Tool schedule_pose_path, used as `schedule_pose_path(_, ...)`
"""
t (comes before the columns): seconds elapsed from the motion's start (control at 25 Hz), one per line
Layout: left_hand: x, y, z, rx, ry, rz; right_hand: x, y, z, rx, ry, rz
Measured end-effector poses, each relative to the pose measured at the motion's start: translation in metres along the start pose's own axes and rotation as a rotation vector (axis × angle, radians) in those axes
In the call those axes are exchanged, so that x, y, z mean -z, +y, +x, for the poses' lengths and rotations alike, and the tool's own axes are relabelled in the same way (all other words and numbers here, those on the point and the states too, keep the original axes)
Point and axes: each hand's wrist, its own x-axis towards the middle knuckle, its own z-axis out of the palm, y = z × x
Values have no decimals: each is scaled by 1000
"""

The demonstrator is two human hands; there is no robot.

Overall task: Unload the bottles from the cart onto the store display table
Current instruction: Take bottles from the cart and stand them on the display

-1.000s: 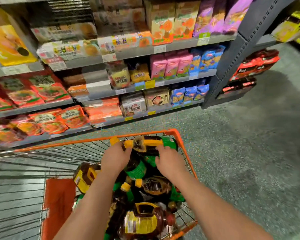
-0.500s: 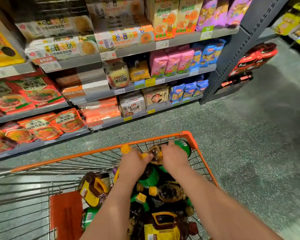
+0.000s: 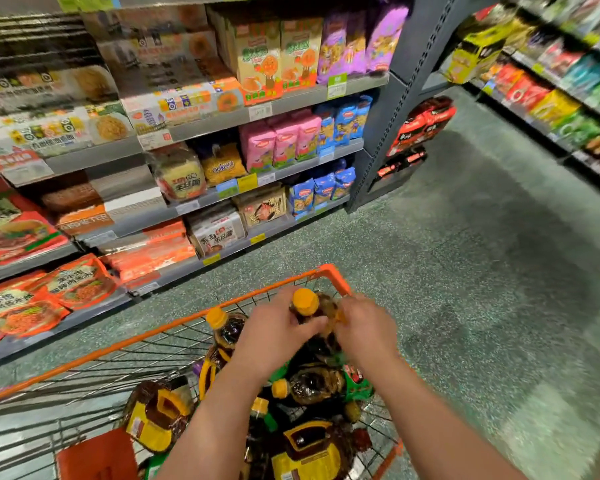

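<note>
Both hands on one dark bottle (image 3: 309,308) at cart's (image 3: 187,315) far right corner: left hand (image 3: 274,336) curled round its neck, right hand (image 3: 364,330) gripping beside. We lift straight up, clearing rim; display table unseen.

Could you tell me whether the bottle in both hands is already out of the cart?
Not yet. The bottle, gripped by the left hand and right hand, sits at the cart rim, above the pile.
</note>
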Motion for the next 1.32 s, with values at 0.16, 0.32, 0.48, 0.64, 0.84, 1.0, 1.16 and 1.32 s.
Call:
schedule_pose_path(0.16,8,51,-7,-147,54,65,30,16,-34,-74,113,112)
schedule_pose_path(0.32,-13,114,-37,-296,118,79,63,49,-85,-164,281,211)
schedule_pose_path(0.48,-51,189,-80,-385,104,64,105,98,-151,-244,384,225)
schedule_pose_path(0.64,-117,282,-149,-533,23,68,155,170,-258,-382,485,135)
schedule_pose_path(0.84,-220,393,-264,-780,-143,19,197,258,-430,-618,550,0)
schedule_pose_path(1.0,-309,471,-375,-1000,-427,-13,223,304,-587,-955,523,-92)
schedule_pose_path(1.16,-367,510,-465,-1166,-713,0,224,312,-696,-1265,523,-46)
schedule_pose_path(1.32,-411,540,-530,-1383,-961,43,221,308,-760,-1597,526,-53)
